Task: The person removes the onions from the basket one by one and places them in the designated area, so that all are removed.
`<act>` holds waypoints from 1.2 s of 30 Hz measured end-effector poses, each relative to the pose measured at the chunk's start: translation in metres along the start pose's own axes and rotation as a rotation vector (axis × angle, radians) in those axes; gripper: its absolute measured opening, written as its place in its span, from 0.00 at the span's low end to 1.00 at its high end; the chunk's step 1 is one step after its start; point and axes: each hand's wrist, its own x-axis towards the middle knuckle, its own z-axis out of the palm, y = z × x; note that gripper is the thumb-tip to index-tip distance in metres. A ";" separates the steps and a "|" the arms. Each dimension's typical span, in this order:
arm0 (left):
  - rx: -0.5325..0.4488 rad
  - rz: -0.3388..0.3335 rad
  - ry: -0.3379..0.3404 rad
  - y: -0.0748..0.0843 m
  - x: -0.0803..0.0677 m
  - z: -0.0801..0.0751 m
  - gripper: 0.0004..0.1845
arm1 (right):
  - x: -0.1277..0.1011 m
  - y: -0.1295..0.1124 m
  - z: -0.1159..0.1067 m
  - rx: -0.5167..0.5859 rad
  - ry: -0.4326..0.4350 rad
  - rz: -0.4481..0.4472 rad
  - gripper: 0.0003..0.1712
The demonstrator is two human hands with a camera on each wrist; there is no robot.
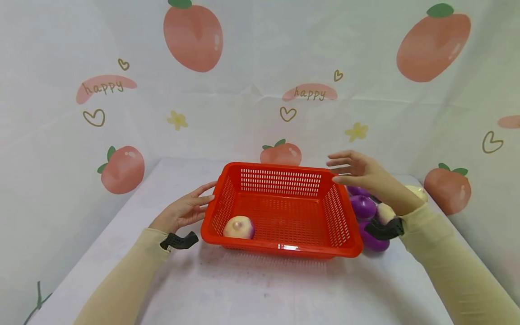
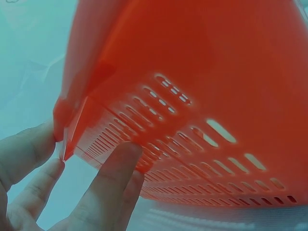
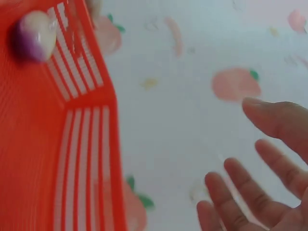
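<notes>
A red plastic basket with slotted walls stands on the table in the head view. A white-and-purple turnip lies in its front left corner. My left hand is at the basket's left side. In the left wrist view its fingers lie extended against the outer wall and rim. My right hand hovers by the back right corner, its fingers spread and holding nothing. In the right wrist view the right hand appears apart from the basket wall.
Right of the basket, partly hidden by my right arm, lie several round vegetables: purple ones and whitish ones. A white cloth printed with peaches hangs behind the pale table. A black strap circles my left wrist.
</notes>
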 end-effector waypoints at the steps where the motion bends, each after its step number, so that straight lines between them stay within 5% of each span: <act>1: -0.002 0.000 0.000 0.000 0.000 0.000 0.33 | 0.011 -0.004 0.008 0.026 -0.015 -0.025 0.29; 7: -0.030 0.002 0.002 0.000 0.001 0.000 0.34 | 0.066 -0.014 0.064 0.092 -0.155 -0.123 0.29; 17: -0.028 -0.003 0.005 -0.001 0.001 0.000 0.34 | 0.108 0.003 0.146 -0.052 -0.470 0.044 0.32; 26: -0.011 -0.006 0.016 0.000 0.001 0.001 0.34 | 0.117 0.013 0.175 -0.109 -0.749 0.111 0.45; 36: -0.007 -0.004 0.024 0.000 0.000 0.001 0.34 | 0.120 0.018 0.192 -0.176 -0.840 0.061 0.44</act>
